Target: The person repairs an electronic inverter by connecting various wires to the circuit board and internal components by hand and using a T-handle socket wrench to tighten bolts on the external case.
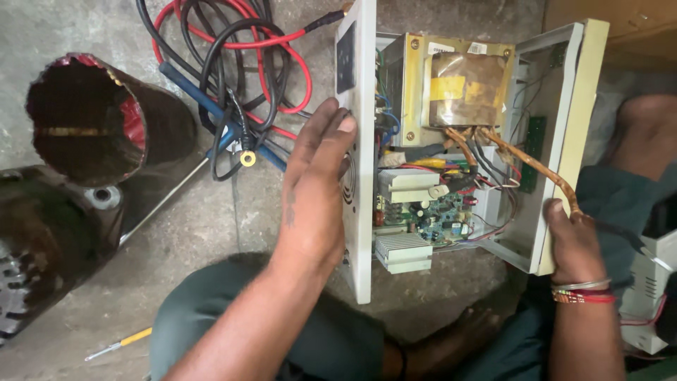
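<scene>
Left hand [314, 187] laid flat against front panel [361, 141] of opened case [564, 141] on the floor [233, 226], gripping its edge. Right hand [575, 243] clasping the case's right wall. Transformer [462, 88], circuit board [441, 215] exposed between. Cables [233, 63] nearby.

Open top of casing [367, 212] gives way in | transformer [465, 88], heat sinks [403, 252] and wiring crowd inside | cable tangle [233, 63], metal cylinder [92, 120] block floor [233, 219] at left

Grey concrete floor [233, 233] under cables [233, 63], screwdriver [116, 346], open casing [363, 212].
</scene>
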